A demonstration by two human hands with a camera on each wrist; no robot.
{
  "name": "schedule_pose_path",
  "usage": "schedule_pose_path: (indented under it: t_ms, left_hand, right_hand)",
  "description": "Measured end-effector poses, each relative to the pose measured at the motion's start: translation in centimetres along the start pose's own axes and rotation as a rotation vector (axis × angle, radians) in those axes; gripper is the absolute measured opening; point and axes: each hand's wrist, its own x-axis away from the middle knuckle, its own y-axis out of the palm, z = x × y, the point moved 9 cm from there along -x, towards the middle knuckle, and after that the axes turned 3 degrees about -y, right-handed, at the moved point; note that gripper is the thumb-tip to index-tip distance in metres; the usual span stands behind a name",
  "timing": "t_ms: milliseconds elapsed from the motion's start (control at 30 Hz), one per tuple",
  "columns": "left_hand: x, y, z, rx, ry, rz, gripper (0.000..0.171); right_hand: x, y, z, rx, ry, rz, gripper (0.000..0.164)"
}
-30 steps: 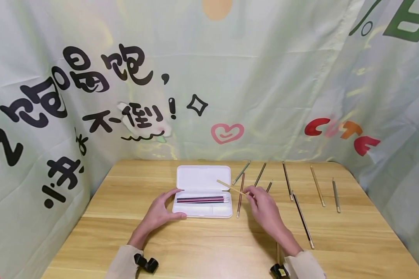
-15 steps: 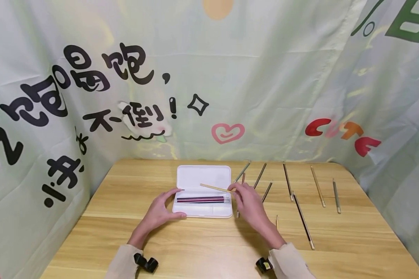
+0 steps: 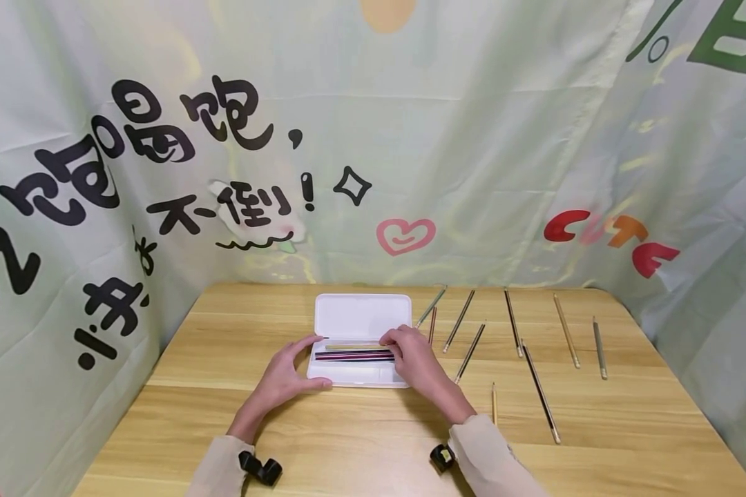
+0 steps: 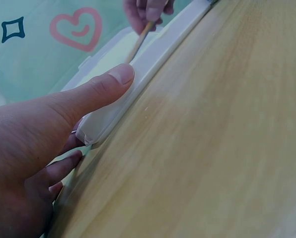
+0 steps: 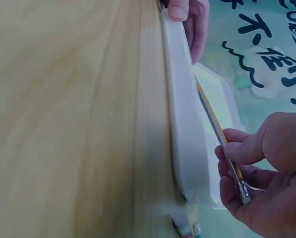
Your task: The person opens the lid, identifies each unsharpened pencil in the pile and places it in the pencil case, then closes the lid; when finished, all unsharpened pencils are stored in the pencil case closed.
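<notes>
A white pencil case lies open on the table, its lid tipped back. Several dark red and black pencils lie side by side in it. My left hand grips the left end of the case, thumb at the near edge and fingers toward the hinge side. Between thumb and fingers, my right hand pinches a yellow pencil over the case, parallel to the others. The right wrist view shows this pencil's metal ferrule and eraser end by my palm. My right hand hides the right ends of the pencils.
Several loose pencils lie spread to the right, among them a green one, a black one, a yellow one and a grey one. A short yellow pencil lies near my right forearm. A printed curtain hangs behind the table.
My right hand has moved left and down with the yellow pencil, from beside the case to over it. The pencil has turned level with the others. The left hand stays in place.
</notes>
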Motion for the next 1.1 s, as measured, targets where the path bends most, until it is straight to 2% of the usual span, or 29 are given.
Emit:
schedule_pose_path:
  t_ms: [167, 433, 600, 833, 1100]
  left_hand:
    - [0.0, -0.1, 0.1, -0.005, 0.008, -0.003, 0.093]
    - [0.0, 0.0, 0.1, -0.009, 0.012, -0.001, 0.092]
    - [0.0, -0.1, 0.1, -0.010, 0.014, 0.006, 0.093]
    - [0.0, -0.1, 0.2, -0.008, 0.017, 0.001, 0.092]
    - [0.0, -0.1, 0.2, -0.011, 0.023, 0.004, 0.092]
  right_hand:
    - [-0.6, 0.9, -0.1, -0.002, -0.019, 0.024, 0.016]
    - [-0.9, 1.7, 0.3, 0.011, 0.008, 0.042, 0.018]
    - [-1.1, 1.7, 0.4, -0.028, 0.020, 0.049, 0.018]
    - [-0.5, 0.6, 1.0, -0.120, 0.085, 0.061, 0.019]
    - [0.6, -2.2, 1.5, -0.141, 0.118, 0.121, 0.022]
